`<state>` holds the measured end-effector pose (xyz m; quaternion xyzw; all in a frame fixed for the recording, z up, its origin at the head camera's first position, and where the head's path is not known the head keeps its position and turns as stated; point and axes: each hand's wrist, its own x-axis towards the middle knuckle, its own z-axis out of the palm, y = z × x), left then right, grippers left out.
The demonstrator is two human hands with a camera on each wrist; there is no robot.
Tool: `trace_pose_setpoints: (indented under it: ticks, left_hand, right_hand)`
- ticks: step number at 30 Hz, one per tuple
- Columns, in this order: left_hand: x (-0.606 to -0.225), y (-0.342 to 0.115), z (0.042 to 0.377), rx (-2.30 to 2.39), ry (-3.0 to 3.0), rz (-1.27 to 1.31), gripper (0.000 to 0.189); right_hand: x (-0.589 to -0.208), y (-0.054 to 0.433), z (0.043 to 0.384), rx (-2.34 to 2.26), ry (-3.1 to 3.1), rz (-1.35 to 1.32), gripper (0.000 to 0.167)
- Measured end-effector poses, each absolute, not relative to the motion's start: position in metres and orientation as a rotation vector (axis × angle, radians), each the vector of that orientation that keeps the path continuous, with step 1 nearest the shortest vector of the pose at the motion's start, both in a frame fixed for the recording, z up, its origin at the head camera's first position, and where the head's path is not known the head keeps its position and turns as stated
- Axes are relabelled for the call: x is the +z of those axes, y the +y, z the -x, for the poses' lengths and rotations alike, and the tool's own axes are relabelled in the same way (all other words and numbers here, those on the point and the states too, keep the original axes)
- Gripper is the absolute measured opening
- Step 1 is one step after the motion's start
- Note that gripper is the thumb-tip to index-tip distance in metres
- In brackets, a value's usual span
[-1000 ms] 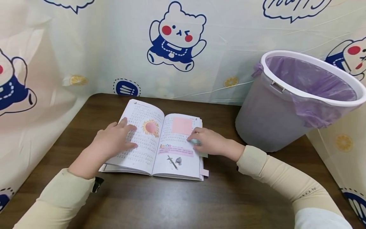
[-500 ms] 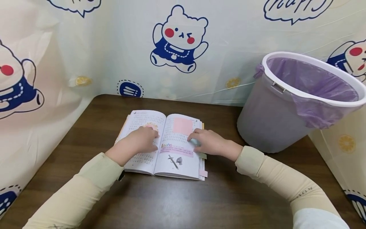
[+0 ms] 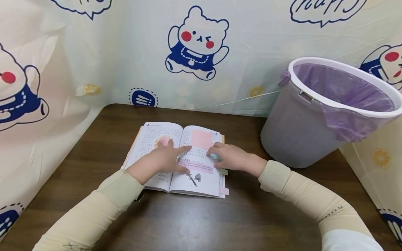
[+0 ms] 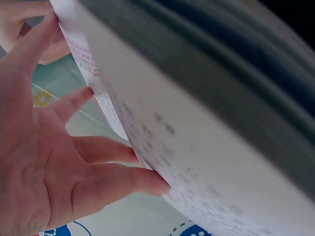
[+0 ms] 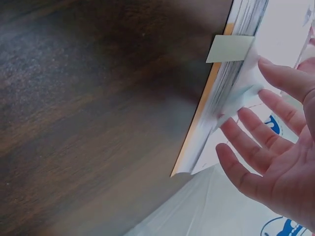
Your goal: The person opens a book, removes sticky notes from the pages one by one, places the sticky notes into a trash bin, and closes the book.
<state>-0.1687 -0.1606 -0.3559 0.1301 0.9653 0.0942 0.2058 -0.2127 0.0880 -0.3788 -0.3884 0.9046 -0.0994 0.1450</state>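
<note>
Left hand shifted rightward, fingers spread on one open book, right hand touching right page, fingers relaxed, worktop beneath, two projecting tabs, one bin in head view only

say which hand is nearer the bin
Right: the right hand is at the right side of the open book, toward the bin; the left hand spans its middle, farther off.
</note>
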Motion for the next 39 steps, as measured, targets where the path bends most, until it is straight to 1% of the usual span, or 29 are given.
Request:
trace_pose_setpoints:
  ticks: [6, 11, 16, 23, 33, 39]
  left_hand:
    - [-0.355, -0.161, 0.168, 0.281, 2.665, -0.373, 0.091]
    - [-0.354, -0.161, 0.167, 0.327, 2.645, -0.363, 0.088]
    - [-0.353, -0.16, 0.167, 0.342, 2.654, -0.333, 0.084]
    - [-0.361, -0.159, 0.163, 0.322, 2.68, -0.307, 0.084]
    - [-0.36, -0.157, 0.162, 0.309, 2.691, -0.306, 0.084]
    - [-0.362, -0.158, 0.161, 0.325, 2.682, -0.316, 0.084]
  right_hand:
    - [-0.377, 0.094, 0.217, -0.306, 2.617, 1.121, 0.038]
    - [-0.375, 0.1, 0.22, -0.317, 2.63, 0.987, 0.04]
    - [-0.37, 0.106, 0.224, -0.318, 2.688, 0.865, 0.036]
    - [-0.364, 0.119, 0.224, -0.422, 2.734, 0.846, 0.018]
    - [-0.36, 0.138, 0.228, -0.685, 2.663, 0.78, 0.002]
    - [-0.363, 0.142, 0.226, -0.753, 2.649, 0.792, 0.008]
